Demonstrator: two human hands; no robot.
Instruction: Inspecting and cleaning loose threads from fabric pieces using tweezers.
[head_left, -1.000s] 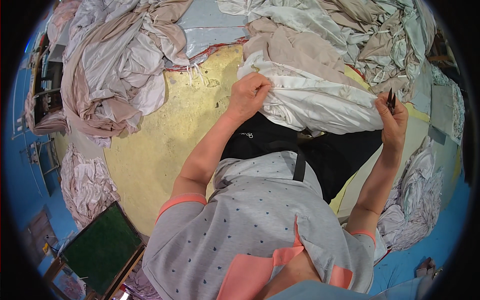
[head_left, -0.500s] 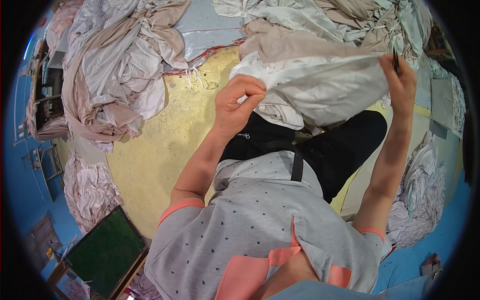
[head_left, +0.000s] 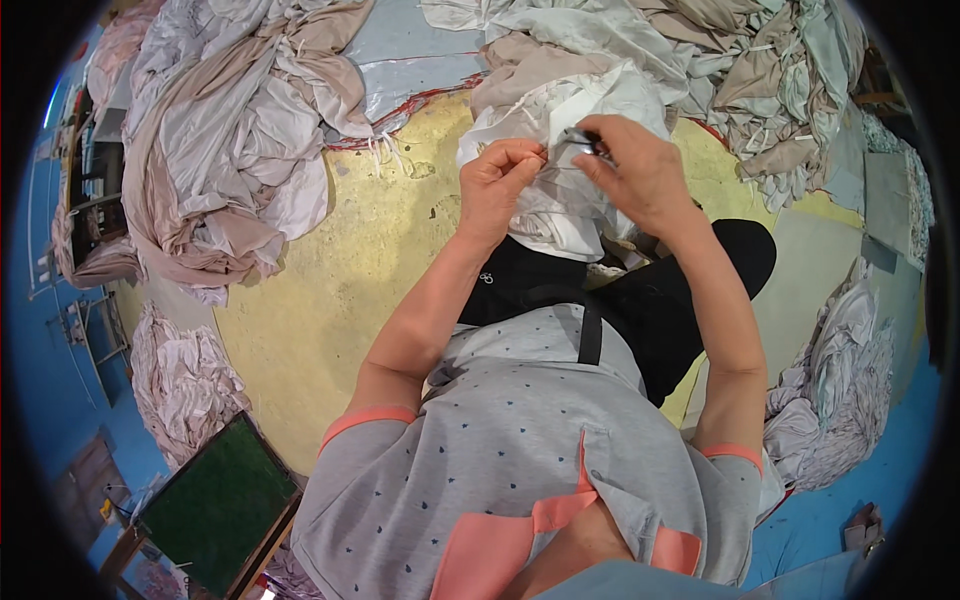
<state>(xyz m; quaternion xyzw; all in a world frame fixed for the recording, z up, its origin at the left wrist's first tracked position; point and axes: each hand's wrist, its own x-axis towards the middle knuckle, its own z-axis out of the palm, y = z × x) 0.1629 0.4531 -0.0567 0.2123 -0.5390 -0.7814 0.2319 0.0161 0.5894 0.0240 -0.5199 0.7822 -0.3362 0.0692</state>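
White and beige fabric hangs in front of my lap, bunched, with its lower part resting over my black trousers. My left hand is closed, pinching the fabric's edge between thumb and fingers. Right beside it, my right hand is curled around a small dark pair of thread snips, whose tip points toward the left fingertips. Whether the blades touch the cloth or a thread is too small to tell.
Large heaps of white and beige cloth lie at the far left and far right. Smaller piles sit at the near left and near right. A green-topped stool stands at the lower left on the blue floor. Beneath me is yellow sheeting.
My right hand has come left and inward, from holding the cloth stretched out to beside my left hand. The left hand has shifted slightly right. The fabric now hangs slack and bunched.
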